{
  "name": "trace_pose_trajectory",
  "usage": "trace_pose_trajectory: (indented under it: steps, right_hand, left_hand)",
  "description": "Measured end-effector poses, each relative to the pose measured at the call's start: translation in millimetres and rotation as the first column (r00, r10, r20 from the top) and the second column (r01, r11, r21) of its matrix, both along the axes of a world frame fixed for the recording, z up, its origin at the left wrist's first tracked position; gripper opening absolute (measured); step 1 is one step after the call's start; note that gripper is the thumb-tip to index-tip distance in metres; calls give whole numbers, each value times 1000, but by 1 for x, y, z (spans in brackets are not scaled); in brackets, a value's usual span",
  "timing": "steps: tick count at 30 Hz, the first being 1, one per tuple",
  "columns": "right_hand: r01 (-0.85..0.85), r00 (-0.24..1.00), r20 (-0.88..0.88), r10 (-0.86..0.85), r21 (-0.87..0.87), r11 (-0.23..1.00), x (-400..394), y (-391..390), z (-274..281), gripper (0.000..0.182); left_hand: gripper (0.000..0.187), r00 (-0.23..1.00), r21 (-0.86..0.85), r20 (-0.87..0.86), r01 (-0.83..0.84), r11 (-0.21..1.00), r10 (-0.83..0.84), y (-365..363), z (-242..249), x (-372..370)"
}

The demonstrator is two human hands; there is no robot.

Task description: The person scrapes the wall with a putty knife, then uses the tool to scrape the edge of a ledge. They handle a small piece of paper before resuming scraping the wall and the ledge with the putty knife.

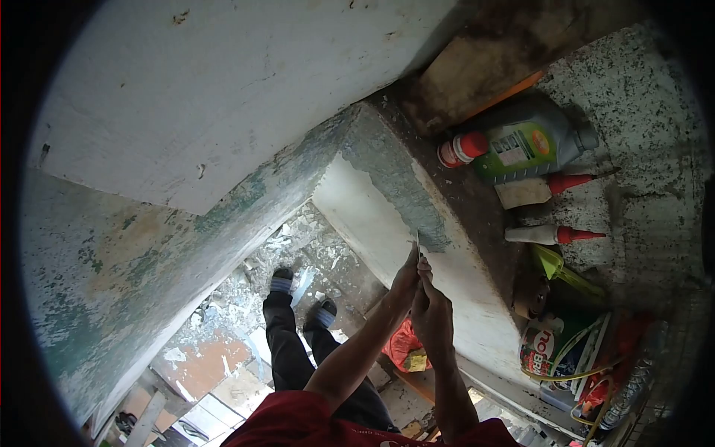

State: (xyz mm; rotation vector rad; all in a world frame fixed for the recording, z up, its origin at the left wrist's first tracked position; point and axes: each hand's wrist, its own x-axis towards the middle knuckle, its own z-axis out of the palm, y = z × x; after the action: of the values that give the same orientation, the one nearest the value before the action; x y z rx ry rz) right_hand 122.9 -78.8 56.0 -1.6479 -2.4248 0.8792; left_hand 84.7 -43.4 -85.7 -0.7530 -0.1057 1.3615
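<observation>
My right hand [433, 304] is closed around the handle of a scraper, seen nearly edge-on. Its thin blade [418, 240] points up against the side of a low wall [376, 212]. Close beside it, my left hand [406, 277] is closed at the base of the blade, its fingers partly hidden. The blade tip meets the lower edge of a bare grey patch [424, 216], where the white paint is gone. White paint still covers the wall around and below that patch.
On the ledge at right lie a green-grey bottle [521, 145], a red-capped bottle [462, 149], two red-nozzled tubes [555, 235] and a paint tin [540, 343]. A red plastic bag [402, 344] sits below my arms. Paint flakes litter the floor [223, 320] around my slippers [322, 313].
</observation>
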Motion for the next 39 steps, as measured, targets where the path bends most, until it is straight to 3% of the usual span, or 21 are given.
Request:
trace_pose_trajectory:
  steps: [3,4,6,7,9,14,15,17,18,21,23,25,26,28,29,30,31,34,37,38,39]
  right_hand:
    - [-60,998,28,61,-40,997,-10,10,8,30]
    - [-47,988,145,62,-105,993,-12,9,6,30]
    - [1,984,175,24,-140,990,-6,6,8,30]
    - [21,983,184,7,-151,988,-4,7,9,30]
    - [-18,1000,-19,17,-36,999,5,7,4,30]
    - [-100,994,-47,101,23,995,2,13,0,30]
    - [-47,998,-37,46,-36,998,7,8,0,30]
    - [46,998,-27,-50,-129,991,15,6,-1,29]
    - [-6,995,-101,11,40,999,20,3,-7,30]
    - [-77,973,-200,113,178,981,21,14,-28,30]
    - [-40,982,-184,45,27,999,17,16,-40,30]
    - [15,998,-59,-25,-167,986,7,21,-39,30]
    - [-26,997,-70,28,17,999,14,11,-41,30]
    - [85,984,-154,-89,-29,996,38,-6,-40,29]
    - [140,970,-192,-147,-51,989,44,-8,-39,29]
    - [55,969,-248,-13,163,985,43,-3,-39,27]
    - [47,976,-218,-20,118,992,40,2,-40,26]
    - [10,977,-216,0,45,999,29,14,-57,26]
    - [-15,960,-266,87,263,965,28,0,-53,26]
    - [37,964,-264,33,257,966,26,-5,-38,27]
    - [51,968,-249,-8,168,984,22,-3,-35,26]
  left_hand:
    - [35,994,7,110,5,1000,-5,-1,-4,0]
    - [35,989,28,150,1,1000,-5,-3,-7,1]
    - [35,976,85,218,-17,996,-2,-2,-8,0]
    - [36,992,47,130,-12,999,6,-3,-4,4]
    - [36,998,-20,-53,-29,999,28,0,4,10]
    - [36,994,52,104,-50,997,45,2,-12,5]
    - [36,990,67,135,-45,997,36,1,-13,7]
    - [36,1000,46,-25,14,999,-13,-2,-8,14]
    - [37,991,13,-132,31,999,-29,-3,-6,18]
    - [39,898,-7,-438,-54,998,46,6,-14,10]
    - [40,836,76,-534,-97,992,123,5,-20,-8]
    - [37,883,-9,-469,-38,999,29,5,-5,-18]
    - [37,896,-23,-444,-1,1000,-9,1,-15,-6]
    - [36,902,-153,-401,108,982,-162,-7,-6,16]
    - [38,888,-121,-437,101,988,-144,-7,-5,23]
    - [36,898,-185,-419,60,981,-134,-5,4,22]
    - [35,907,-245,-404,18,969,-119,0,13,17]
    - [35,927,-140,-376,-58,988,1,5,-2,-5]
    - [34,879,-177,-456,61,982,-137,-5,1,0]
    - [32,904,-192,-377,137,972,-202,-6,3,7]
    - [31,882,-236,-422,117,965,-210,-4,18,5]
